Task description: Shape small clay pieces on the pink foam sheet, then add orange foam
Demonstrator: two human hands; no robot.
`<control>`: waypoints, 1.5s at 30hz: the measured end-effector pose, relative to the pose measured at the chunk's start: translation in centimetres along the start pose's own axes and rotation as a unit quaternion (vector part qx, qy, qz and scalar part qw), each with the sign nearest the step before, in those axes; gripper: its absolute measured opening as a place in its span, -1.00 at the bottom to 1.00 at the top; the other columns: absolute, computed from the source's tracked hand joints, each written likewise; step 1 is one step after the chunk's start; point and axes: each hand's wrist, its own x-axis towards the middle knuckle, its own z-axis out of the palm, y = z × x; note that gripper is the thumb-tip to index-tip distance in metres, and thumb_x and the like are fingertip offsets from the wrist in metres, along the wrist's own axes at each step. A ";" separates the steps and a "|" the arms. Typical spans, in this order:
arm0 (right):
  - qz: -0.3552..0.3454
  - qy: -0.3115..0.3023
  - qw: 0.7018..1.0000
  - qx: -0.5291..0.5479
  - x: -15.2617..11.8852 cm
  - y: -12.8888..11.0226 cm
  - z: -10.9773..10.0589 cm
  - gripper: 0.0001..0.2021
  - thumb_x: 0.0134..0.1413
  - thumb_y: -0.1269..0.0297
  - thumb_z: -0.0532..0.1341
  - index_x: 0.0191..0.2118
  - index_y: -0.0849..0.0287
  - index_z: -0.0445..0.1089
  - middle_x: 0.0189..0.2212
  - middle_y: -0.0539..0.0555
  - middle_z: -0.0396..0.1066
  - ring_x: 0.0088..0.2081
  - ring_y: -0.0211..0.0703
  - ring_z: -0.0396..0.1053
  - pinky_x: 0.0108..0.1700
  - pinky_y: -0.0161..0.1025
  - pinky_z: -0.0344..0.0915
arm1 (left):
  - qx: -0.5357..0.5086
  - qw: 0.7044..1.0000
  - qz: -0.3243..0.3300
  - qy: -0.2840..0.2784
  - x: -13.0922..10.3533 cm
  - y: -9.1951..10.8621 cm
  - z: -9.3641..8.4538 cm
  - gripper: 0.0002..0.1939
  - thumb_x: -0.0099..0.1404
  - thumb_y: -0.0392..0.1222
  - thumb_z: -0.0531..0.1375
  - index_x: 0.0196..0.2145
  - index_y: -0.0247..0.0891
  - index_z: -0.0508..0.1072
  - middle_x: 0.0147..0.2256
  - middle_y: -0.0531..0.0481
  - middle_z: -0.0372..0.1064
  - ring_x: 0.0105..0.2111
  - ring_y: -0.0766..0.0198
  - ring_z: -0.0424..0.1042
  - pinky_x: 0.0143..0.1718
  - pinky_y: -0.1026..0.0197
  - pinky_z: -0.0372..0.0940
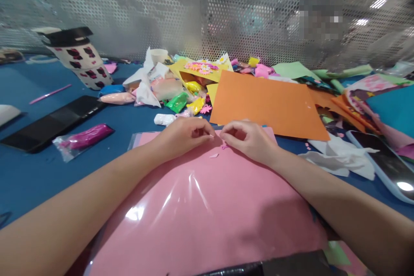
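My left hand and my right hand face each other over a pink sheet under shiny clear plastic. The left thumb and forefinger are pinched together, and whatever they grip is too small to name. My right fingertips are pressed together as well, low over the sheet. A tiny magenta bit shows beneath the right fingertips. Between the hands and nearer to me lies a small pale pink scrap.
Behind the hands are an orange sheet and packets of coloured clay. A patterned tumbler, a dark phone-like slab and a wrapped magenta packet stand or lie left. Crumpled tissue and a phone lie right.
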 end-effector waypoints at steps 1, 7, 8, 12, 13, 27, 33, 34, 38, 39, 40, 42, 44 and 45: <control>-0.004 0.000 1.000 -0.006 0.0 0.1 0.0 -0.83 0.18 0.22 0.21 -0.32 0.15 0.52 -0.41 0.02 0.54 -0.36 -0.24 0.41 -0.31 -0.31 0.25 | -0.012 1.000 -0.012 -0.002 0.0 0.1 0.0 -0.84 0.26 -0.16 0.18 -0.35 -0.21 0.55 -0.38 0.07 0.55 -0.37 0.31 0.48 -0.35 0.32 0.28; -0.013 -0.008 1.000 -0.013 -0.1 0.2 0.1 -0.87 0.16 0.28 0.22 -0.28 0.14 0.53 -0.38 0.02 0.55 -0.35 -0.24 0.43 -0.29 -0.30 0.27 | -0.011 1.000 0.015 0.002 -0.1 0.1 -0.2 -0.83 0.27 -0.14 0.20 -0.35 -0.20 0.59 -0.37 0.07 0.57 -0.38 0.34 0.49 -0.34 0.35 0.29; -0.012 -0.007 1.000 -0.013 -0.1 0.2 0.2 -0.86 0.17 0.26 0.22 -0.28 0.15 0.53 -0.38 0.02 0.56 -0.35 -0.24 0.43 -0.29 -0.30 0.28 | -0.011 1.000 0.023 0.004 -0.1 0.1 -0.2 -0.82 0.28 -0.14 0.18 -0.32 -0.20 0.59 -0.34 0.05 0.58 -0.37 0.34 0.50 -0.33 0.35 0.29; -0.015 -0.001 1.000 -0.013 -0.1 0.2 0.3 -0.84 0.16 0.24 0.22 -0.28 0.16 0.53 -0.35 0.04 0.57 -0.34 -0.23 0.44 -0.30 -0.31 0.28 | -0.037 0.999 0.007 -0.008 -0.2 0.0 -0.1 -0.82 0.28 -0.16 0.18 -0.30 -0.21 0.59 -0.32 0.03 0.58 -0.34 0.31 0.52 -0.30 0.34 0.34; -0.017 -0.002 1.000 -0.013 -0.1 0.2 0.3 -0.85 0.16 0.26 0.22 -0.28 0.16 0.53 -0.34 0.05 0.57 -0.34 -0.22 0.45 -0.30 -0.31 0.29 | -0.047 0.999 -0.006 -0.011 -0.2 0.0 0.0 -0.83 0.27 -0.15 0.19 -0.33 -0.21 0.58 -0.34 0.03 0.58 -0.34 0.31 0.52 -0.29 0.33 0.34; -0.009 -0.012 1.000 -0.020 0.0 0.1 0.2 -0.85 0.16 0.27 0.21 -0.26 0.15 0.54 -0.34 0.03 0.57 -0.31 -0.21 0.46 -0.28 -0.30 0.29 | -0.043 0.999 0.008 -0.009 -0.1 0.2 -0.1 -0.85 0.25 -0.14 0.22 -0.34 -0.19 0.59 -0.36 0.05 0.57 -0.36 0.31 0.51 -0.34 0.34 0.31; -0.011 -0.018 0.999 -0.028 -0.1 0.2 0.2 -0.85 0.14 0.32 0.21 -0.24 0.14 0.54 -0.30 0.04 0.58 -0.29 -0.20 0.47 -0.26 -0.29 0.30 | -0.095 0.993 -0.061 -0.014 -0.4 0.2 0.0 -0.83 0.16 -0.11 0.30 -0.47 -0.26 0.54 -0.44 0.01 0.55 -0.42 0.29 0.49 -0.40 0.33 0.31; -0.012 -0.019 0.999 -0.029 -0.1 0.2 0.2 -0.85 0.14 0.33 0.21 -0.25 0.14 0.54 -0.30 0.04 0.58 -0.29 -0.20 0.47 -0.25 -0.29 0.31 | -0.085 0.995 -0.056 -0.019 -0.4 0.2 -0.1 -0.82 0.16 -0.09 0.31 -0.48 -0.25 0.55 -0.46 0.03 0.54 -0.44 0.31 0.48 -0.42 0.34 0.29; -0.019 -0.020 0.999 -0.029 -0.1 0.3 0.2 -0.85 0.15 0.32 0.20 -0.25 0.14 0.53 -0.29 0.04 0.58 -0.27 -0.20 0.47 -0.24 -0.29 0.31 | -0.021 1.000 -0.005 -0.022 -0.2 0.2 -0.3 -0.78 0.24 -0.04 0.24 -0.42 -0.18 0.61 -0.46 0.05 0.54 -0.46 0.34 0.46 -0.42 0.35 0.25; -0.021 -0.020 0.999 -0.029 -0.1 0.3 0.2 -0.85 0.16 0.31 0.20 -0.25 0.14 0.53 -0.28 0.04 0.58 -0.27 -0.20 0.48 -0.24 -0.28 0.31 | -0.009 1.000 0.005 -0.024 -0.1 0.2 -0.3 -0.78 0.26 -0.05 0.21 -0.37 -0.17 0.62 -0.42 0.05 0.55 -0.44 0.34 0.47 -0.39 0.36 0.26; -0.022 -0.019 0.999 -0.027 -0.1 0.3 0.2 -0.85 0.16 0.29 0.20 -0.24 0.14 0.53 -0.28 0.04 0.58 -0.27 -0.19 0.48 -0.24 -0.28 0.31 | -0.003 1.000 0.012 -0.026 -0.1 0.2 -0.3 -0.78 0.28 -0.06 0.19 -0.33 -0.15 0.62 -0.39 0.05 0.57 -0.41 0.33 0.48 -0.37 0.36 0.27; -0.020 -0.018 0.999 -0.024 -0.1 0.3 0.3 -0.84 0.17 0.28 0.20 -0.23 0.13 0.53 -0.27 0.05 0.58 -0.26 -0.18 0.48 -0.23 -0.28 0.32 | -0.006 0.999 0.012 -0.032 -0.1 0.1 -0.2 -0.78 0.29 -0.09 0.17 -0.28 -0.15 0.61 -0.35 0.05 0.58 -0.38 0.33 0.49 -0.34 0.36 0.29; -0.019 -0.018 0.999 -0.024 -0.1 0.3 0.3 -0.84 0.17 0.29 0.20 -0.23 0.13 0.54 -0.27 0.04 0.58 -0.25 -0.18 0.48 -0.22 -0.27 0.32 | -0.024 0.999 0.000 -0.034 -0.2 0.1 -0.2 -0.82 0.27 -0.10 0.20 -0.32 -0.16 0.61 -0.36 0.06 0.57 -0.39 0.34 0.49 -0.35 0.37 0.29; -0.019 -0.019 0.999 -0.026 -0.1 0.3 0.3 -0.85 0.16 0.30 0.20 -0.23 0.13 0.54 -0.27 0.04 0.58 -0.25 -0.18 0.48 -0.22 -0.27 0.32 | -0.034 0.999 -0.011 -0.034 -0.3 0.1 -0.1 -0.83 0.24 -0.09 0.23 -0.36 -0.17 0.60 -0.39 0.07 0.57 -0.41 0.34 0.48 -0.37 0.38 0.28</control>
